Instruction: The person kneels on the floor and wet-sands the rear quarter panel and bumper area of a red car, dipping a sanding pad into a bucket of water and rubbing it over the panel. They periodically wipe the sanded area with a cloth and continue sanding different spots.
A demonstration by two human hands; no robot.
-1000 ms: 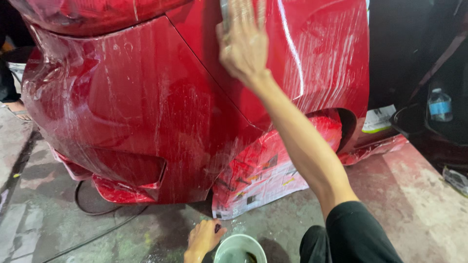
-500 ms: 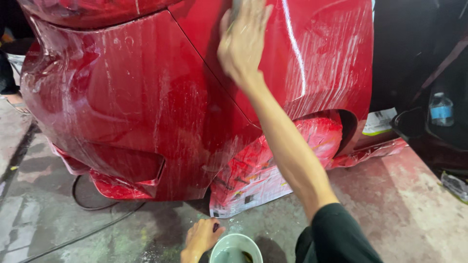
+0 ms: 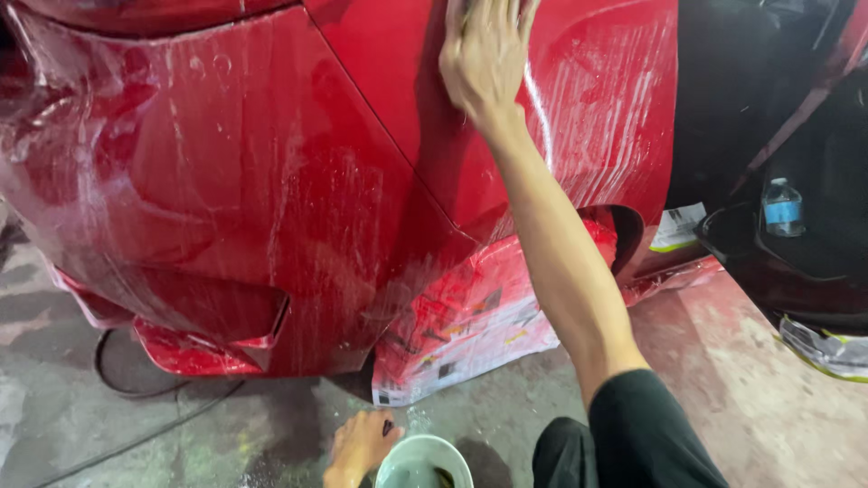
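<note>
From the head view, the red car panel (image 3: pixel 271 208) stood streaked with wet, whitish smears. The right hand (image 3: pixel 484 59) pressed flat, fingers spread, high on it. The left hand (image 3: pixel 362 445) gripped a white bowl (image 3: pixel 423 463) on the floor below.

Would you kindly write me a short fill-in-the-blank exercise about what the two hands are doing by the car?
1. The right hand presses flat on the wet ____ car panel.
2. The left hand rests beside a small round ____ on the floor.
3. The right arm's sleeve is ____.

Missing words: red; bowl; black
</note>
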